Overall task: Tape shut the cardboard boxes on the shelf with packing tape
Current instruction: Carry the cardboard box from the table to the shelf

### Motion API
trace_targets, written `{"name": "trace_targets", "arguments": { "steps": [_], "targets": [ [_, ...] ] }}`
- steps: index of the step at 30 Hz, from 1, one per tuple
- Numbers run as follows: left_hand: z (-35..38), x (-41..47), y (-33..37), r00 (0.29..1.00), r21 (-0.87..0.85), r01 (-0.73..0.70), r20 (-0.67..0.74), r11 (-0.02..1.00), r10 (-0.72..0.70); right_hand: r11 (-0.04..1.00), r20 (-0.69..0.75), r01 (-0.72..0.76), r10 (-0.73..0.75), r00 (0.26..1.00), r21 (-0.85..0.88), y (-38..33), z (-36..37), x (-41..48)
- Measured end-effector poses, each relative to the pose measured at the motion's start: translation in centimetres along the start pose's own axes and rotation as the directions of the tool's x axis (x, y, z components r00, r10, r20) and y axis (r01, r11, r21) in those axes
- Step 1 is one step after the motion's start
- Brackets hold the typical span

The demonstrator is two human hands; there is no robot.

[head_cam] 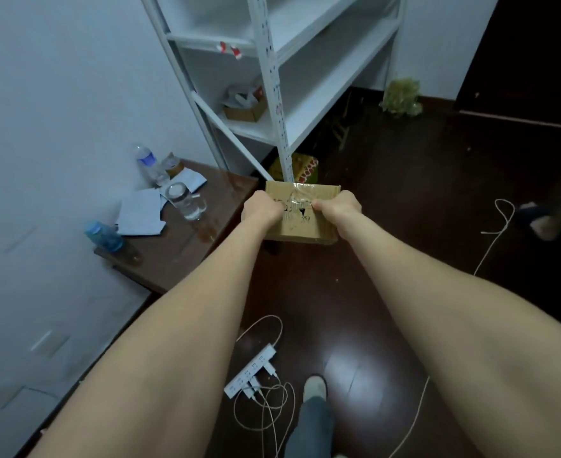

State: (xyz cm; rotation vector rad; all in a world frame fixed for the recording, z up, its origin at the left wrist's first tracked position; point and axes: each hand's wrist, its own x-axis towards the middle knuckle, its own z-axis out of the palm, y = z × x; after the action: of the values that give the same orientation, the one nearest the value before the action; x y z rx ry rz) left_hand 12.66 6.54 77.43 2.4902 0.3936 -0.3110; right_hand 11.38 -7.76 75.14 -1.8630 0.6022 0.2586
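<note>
Together, two hands hold one cardboard box (308,228): the left hand (261,208) curls its fingers over the left edge, and the right hand (339,205) grips the right. Between the fingertips lies one clear tape strip (297,194). Beyond them, one white shelf (325,110) carries one open box (245,113).

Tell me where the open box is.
Head view, upper centre: the open box sits on the low shelf, left of its front post, above and left of the taped box.

Plain white wall (57,94) at left; dark glossy wooden floor (404,200) reflects pale light. White metal shelving unit (270,61) stands at the wall, a low dark-brown wooden table (206,239) beside it
</note>
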Motion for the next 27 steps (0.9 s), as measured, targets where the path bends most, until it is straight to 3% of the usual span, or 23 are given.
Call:
{"name": "trace_targets", "arguments": {
  "steps": [7,15,27],
  "targets": [
    [-2.1,3.2,2.9,0.999,-0.062,-0.044,0.013,0.997,0.044,0.999,-0.02,0.03,-0.03,0.999,-0.012,-4.0,-1.0,2.8],
    [-4.6,14.4,8.2,0.996,-0.087,-0.086,0.027,0.992,0.089,0.998,-0.029,0.052,-0.053,0.998,-0.038,-11.3,-1.4,11.8],
    [-7.0,26.1,19.0,0.986,-0.271,-0.16,0.001,0.949,0.166,0.995,-0.115,0.101,-0.103,0.988,-0.018,-21.6,-5.5,23.6]
  ]
}}
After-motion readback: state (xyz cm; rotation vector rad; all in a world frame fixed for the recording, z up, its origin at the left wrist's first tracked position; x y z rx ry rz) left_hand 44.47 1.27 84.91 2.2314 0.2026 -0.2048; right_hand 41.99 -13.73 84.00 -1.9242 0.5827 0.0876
